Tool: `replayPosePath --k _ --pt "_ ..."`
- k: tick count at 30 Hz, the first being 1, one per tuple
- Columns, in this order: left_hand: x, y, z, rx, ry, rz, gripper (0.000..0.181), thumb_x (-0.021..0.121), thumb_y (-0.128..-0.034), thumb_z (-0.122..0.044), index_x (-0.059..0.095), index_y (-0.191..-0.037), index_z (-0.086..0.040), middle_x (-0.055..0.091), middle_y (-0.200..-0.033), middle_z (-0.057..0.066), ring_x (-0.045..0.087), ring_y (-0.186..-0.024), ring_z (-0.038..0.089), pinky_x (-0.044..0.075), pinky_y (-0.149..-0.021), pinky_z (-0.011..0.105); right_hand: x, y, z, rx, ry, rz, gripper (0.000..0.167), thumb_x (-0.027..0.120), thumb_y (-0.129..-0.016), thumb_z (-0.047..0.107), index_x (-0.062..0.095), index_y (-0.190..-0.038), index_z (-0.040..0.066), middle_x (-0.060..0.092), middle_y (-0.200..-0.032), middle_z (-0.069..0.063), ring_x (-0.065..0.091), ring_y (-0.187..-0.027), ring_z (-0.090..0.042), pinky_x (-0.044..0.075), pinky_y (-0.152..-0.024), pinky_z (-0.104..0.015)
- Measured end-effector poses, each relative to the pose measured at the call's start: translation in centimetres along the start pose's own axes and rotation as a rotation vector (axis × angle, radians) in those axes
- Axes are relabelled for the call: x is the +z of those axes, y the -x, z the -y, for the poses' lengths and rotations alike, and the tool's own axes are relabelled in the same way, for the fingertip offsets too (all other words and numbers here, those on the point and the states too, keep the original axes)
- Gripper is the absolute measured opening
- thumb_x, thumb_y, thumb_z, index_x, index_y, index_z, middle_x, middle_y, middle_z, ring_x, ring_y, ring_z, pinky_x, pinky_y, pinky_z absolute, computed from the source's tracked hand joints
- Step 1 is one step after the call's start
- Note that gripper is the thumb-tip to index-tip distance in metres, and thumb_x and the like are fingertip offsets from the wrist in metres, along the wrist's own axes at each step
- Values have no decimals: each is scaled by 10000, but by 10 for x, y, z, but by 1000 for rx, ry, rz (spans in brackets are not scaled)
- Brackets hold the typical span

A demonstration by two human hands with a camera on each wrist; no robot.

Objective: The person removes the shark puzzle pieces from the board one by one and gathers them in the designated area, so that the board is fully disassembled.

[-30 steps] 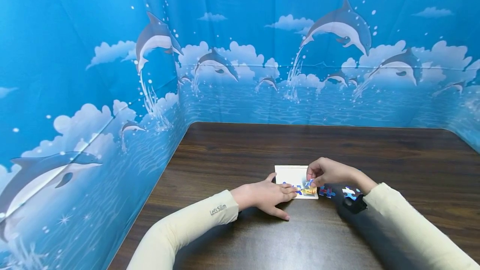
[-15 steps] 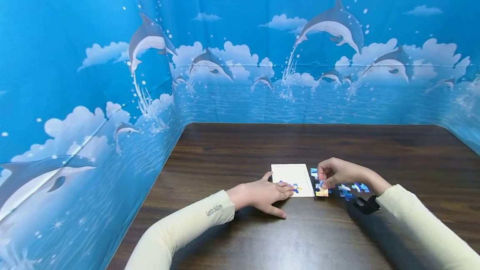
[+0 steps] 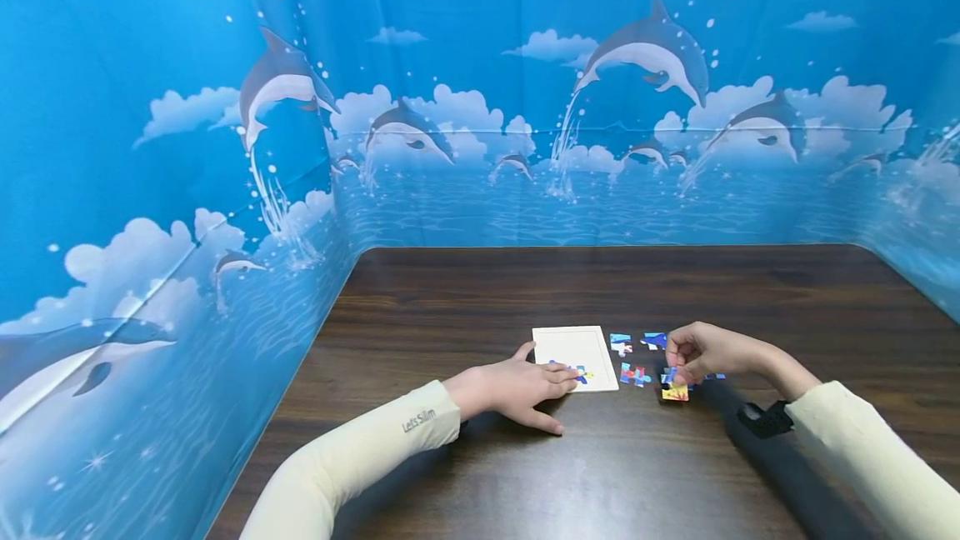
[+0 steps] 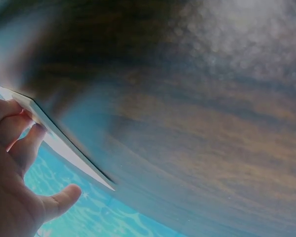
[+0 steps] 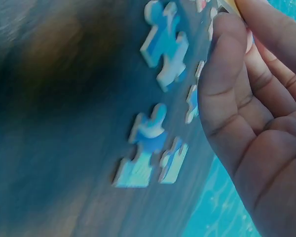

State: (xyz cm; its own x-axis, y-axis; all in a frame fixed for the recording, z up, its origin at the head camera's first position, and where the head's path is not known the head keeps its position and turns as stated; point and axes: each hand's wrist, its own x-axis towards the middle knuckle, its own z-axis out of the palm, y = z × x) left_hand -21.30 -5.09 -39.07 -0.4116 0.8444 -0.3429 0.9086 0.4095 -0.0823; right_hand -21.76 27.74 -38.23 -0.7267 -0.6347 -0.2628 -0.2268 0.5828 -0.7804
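My left hand (image 3: 521, 390) lies on the near-left part of a white puzzle board (image 3: 573, 344), fingers extended and thumb spread off its near edge. A blue and yellow puzzle piece (image 3: 587, 375) shows on the board by the fingertips; the fingers cover what lies beneath. To the right of the board, my right hand (image 3: 712, 352) pinches a yellow and blue puzzle piece (image 3: 675, 393) between thumb and fingers, low over the table. In the right wrist view the curled right hand (image 5: 256, 98) hides most of this piece.
Loose pieces lie right of the board: a blue and white one (image 3: 620, 344), a red and blue one (image 3: 635, 374) and a dark blue one (image 3: 654, 341). More blue pieces (image 5: 143, 143) lie beside the right hand. A dolphin-print curtain (image 3: 450, 148) surrounds the dark wooden table (image 3: 480, 298).
The right hand has carried the yellow and blue puzzle piece off the board, to the right, past the loose pieces. The left hand stays on the board. The head view has shifted slightly.
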Motion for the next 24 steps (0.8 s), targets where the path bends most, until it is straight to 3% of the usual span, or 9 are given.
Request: replayPosePath --k 16,24 --pt "-1 1 2 -1 24 -15 724 418 -920 -604 264 -1496 -196 224 -1569 -53 225 -1443 88 177 -1114 603 -4 43 -27 3 -77 32 193 668 -848 103 556 -848 -54 534 -704 36 515 -598 -29 484 -524 -272" --pt "1 -1 1 1 21 -6 728 408 -915 -619 258 -1497 -209 235 -1564 -62 224 -1442 80 177 -1116 602 -2 55 -40 -20 -134 70 217 660 -845 76 543 -833 -107 551 -710 38 506 -591 -10 474 -503 -254"
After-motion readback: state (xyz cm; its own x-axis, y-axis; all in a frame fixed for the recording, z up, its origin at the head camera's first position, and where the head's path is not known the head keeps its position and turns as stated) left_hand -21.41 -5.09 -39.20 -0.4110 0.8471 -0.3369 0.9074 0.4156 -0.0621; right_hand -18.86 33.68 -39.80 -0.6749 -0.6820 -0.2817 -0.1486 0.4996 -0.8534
